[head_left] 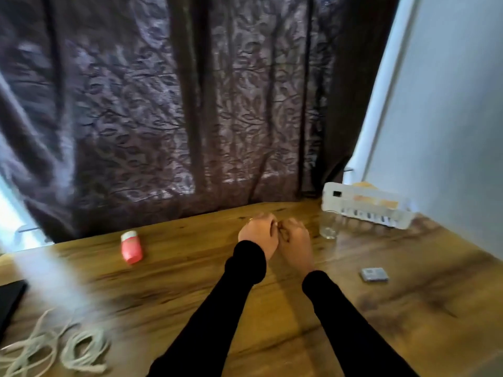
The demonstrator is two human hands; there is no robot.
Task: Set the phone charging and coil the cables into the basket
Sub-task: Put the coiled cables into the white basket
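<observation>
My left hand (257, 234) and my right hand (295, 239) meet over the middle of the wooden table (190, 289), fingers curled and touching each other; nothing shows inside them. Both arms wear black sleeves. White cables (57, 346) lie tangled and loosely looped at the near left corner, far from both hands. A white slotted basket (367, 208) stands at the back right near the wall, with something orange inside. A dark flat object (11, 300), possibly the phone, lies at the left edge. The picture is blurred.
A pink container (131, 247) lies on its side at the back left. A clear glass (330, 224) stands just in front of the basket. A small grey box (374, 274) lies on the right. A dark patterned curtain (177, 104) hangs behind the table.
</observation>
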